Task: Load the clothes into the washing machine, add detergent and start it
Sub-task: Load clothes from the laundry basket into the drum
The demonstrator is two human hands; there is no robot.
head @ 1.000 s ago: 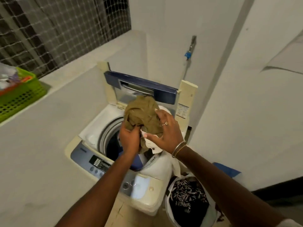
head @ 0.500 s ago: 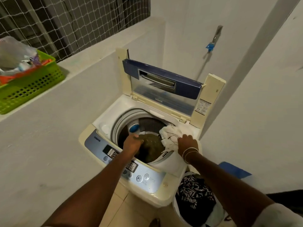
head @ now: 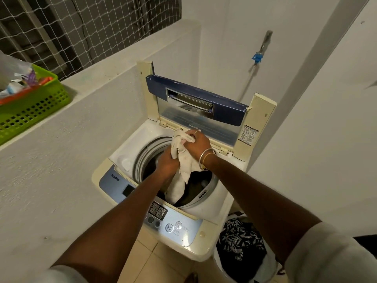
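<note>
A top-loading washing machine stands in the middle with its blue lid raised. Over the drum opening, my right hand grips the top of a white cloth that hangs down into the drum. My left hand holds the same cloth lower down, at the drum's left side. Dark clothes lie inside the drum. The control panel with its buttons faces me at the front.
A laundry bag holding a black-and-white patterned garment sits on the floor right of the machine. A green basket with packets stands on the ledge at left. A tap is on the back wall. Walls close in on both sides.
The olive garment went down into the drum. My right hand then lifted the white cloth from the drum's right rim to above the opening, and my left hand came up to hold it.
</note>
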